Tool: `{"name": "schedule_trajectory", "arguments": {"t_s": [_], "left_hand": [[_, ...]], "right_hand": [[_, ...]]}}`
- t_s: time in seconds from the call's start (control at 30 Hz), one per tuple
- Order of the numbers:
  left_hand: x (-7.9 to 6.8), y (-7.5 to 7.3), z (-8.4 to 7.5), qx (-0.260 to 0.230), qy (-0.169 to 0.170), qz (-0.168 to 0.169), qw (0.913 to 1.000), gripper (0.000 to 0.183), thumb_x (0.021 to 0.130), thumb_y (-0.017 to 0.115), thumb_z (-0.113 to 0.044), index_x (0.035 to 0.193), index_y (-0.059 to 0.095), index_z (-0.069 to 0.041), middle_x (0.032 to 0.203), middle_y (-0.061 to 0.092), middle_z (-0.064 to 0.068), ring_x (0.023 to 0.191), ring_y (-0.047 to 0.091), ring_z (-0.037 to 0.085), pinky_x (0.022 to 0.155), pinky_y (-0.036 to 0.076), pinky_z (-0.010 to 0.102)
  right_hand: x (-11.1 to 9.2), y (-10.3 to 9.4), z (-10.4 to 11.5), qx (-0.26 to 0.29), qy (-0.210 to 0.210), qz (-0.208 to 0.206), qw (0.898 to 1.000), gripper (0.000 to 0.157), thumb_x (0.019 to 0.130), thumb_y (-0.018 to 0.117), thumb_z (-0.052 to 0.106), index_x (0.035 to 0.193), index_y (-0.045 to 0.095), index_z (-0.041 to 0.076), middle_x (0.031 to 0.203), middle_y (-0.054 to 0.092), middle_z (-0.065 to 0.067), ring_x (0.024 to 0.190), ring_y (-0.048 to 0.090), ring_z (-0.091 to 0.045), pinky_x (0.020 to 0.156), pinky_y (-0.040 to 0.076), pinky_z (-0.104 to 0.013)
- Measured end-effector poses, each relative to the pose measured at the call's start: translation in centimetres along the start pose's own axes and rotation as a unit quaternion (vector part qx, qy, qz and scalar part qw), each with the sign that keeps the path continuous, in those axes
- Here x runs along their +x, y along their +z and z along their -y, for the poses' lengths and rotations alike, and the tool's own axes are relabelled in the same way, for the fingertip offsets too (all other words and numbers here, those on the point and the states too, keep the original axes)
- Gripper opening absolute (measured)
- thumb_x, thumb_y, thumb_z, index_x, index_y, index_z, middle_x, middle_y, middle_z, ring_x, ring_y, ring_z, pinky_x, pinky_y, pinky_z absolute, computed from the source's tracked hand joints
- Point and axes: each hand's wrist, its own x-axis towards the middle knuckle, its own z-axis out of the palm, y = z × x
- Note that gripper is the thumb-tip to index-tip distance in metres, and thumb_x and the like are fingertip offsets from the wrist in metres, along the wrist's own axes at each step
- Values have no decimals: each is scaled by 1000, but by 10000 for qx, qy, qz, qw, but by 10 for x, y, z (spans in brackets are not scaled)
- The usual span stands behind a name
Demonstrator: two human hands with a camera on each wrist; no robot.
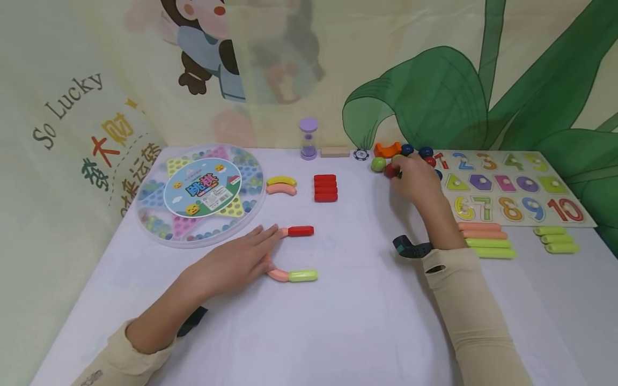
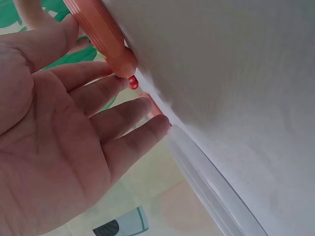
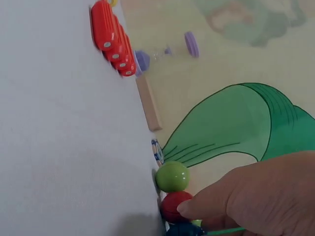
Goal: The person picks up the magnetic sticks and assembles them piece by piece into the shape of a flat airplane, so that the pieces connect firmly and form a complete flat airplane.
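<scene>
My left hand lies with extended fingers over a joined toy piece: pink curved parts with a red tube at one end and a light green tube at the other. Its middle is hidden beneath the fingers. In the left wrist view, the thumb and fingertips touch a ridged pink part. My right hand reaches into a cluster of balls at the back, its digits bent at a red ball. A green ball and a dark blue ball sit beside it.
A round Chinese checkers box lies at left. Yellow and pink curved pieces, stacked red tubes, an hourglass, a wooden block and an orange piece stand farther back. A number board and green tubes lie right.
</scene>
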Motion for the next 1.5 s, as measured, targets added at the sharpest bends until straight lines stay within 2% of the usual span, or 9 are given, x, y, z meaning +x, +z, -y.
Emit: {"name": "schedule_trajectory", "arguments": {"t_s": [0.17,0.37,0.67,1.07,1.2,1.3,1.37,1.5], "left_hand": [[-2,0,1,-45,53,-26,10000,65,91,49,-40,145,17,-23,148,17,-3,134,18,24,100,31,42],[0,1,2,-151,144,-38,9998,62,93,46,-40,145,17,-24,149,15,-4,133,18,25,101,28,41],[0,0,2,-218,66,47,9997,63,92,47,-40,145,17,-24,149,15,-4,133,18,25,100,30,42],[1,2,4,-213,-23,124,9997,63,92,46,-41,145,15,-26,149,13,-7,134,17,24,101,29,42],[1,2,4,-200,15,101,9997,63,92,46,-41,145,15,-25,149,13,-6,134,17,24,101,29,42],[1,3,4,-183,41,76,9998,63,93,46,-40,145,15,-25,149,13,-6,133,18,24,101,28,42],[0,3,4,-174,52,69,9998,63,93,46,-40,145,15,-24,149,13,-5,133,18,25,101,28,42],[0,3,4,-178,66,59,9998,63,93,46,-39,145,15,-24,149,14,-5,133,19,26,101,28,42]], "right_hand": [[1,-2,0,-206,150,227,9994,42,81,63,7,121,53,-1,112,49,-24,96,45,-39,80,42,-56],[-2,-2,-3,-170,206,287,9992,36,81,59,2,116,55,-3,109,47,-24,94,43,-38,79,43,-55],[0,4,-6,-157,318,735,9967,38,81,61,1,118,55,-1,111,49,-23,94,44,-37,83,41,-55],[3,9,-13,146,236,572,9980,38,80,62,3,118,56,0,114,49,-22,101,43,-38,87,39,-56],[2,7,-11,114,171,626,9978,38,79,64,8,116,57,1,112,52,-21,99,45,-38,84,41,-56],[-2,1,0,42,-47,1000,9950,37,78,69,18,111,59,4,104,57,-17,91,48,-34,76,46,-50],[-6,-2,13,-59,-356,1505,9879,34,77,71,25,105,61,7,97,59,-12,86,50,-29,71,47,-43],[-20,5,48,-61,-1279,2551,9584,26,76,72,29,96,63,14,89,59,-4,83,51,-22,70,48,-33]]}}
